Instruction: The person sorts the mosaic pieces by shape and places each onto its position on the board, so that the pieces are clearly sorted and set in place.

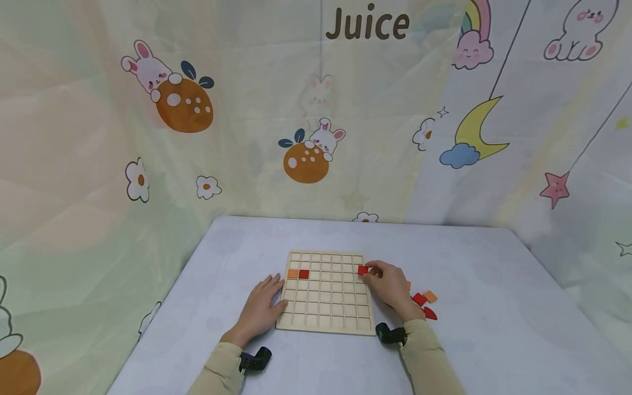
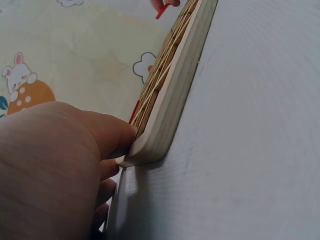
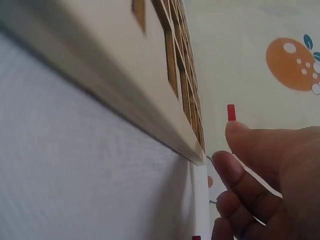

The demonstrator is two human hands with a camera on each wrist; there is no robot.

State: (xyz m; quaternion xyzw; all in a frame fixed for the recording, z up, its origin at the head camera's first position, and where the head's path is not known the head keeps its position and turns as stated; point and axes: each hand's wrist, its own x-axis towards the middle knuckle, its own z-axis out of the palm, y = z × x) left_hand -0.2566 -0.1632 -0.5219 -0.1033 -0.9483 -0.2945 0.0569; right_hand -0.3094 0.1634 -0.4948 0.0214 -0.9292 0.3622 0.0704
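A pale wooden board (image 1: 328, 299) with a grid of square cells lies on the table. Near its upper left, an orange square tile (image 1: 293, 274) and a red square tile (image 1: 303, 274) sit side by side in cells. My left hand (image 1: 259, 307) rests along the board's left edge, the thumb on the rim and the fingers loosely extended. Between thumb and fingertips, my right hand (image 1: 390, 282) pinches another red square tile (image 1: 362, 270) over the board's upper right edge. The right wrist view shows this red tile (image 3: 231, 112) raised above the board's surface.
Right of the board, partly behind the right hand, lie loose pieces: a red square (image 1: 419, 299), an orange square (image 1: 430, 296) and a red piece with a curved edge (image 1: 430, 313). A patterned cloth (image 1: 257, 192) hangs behind the white table (image 1: 474, 269).
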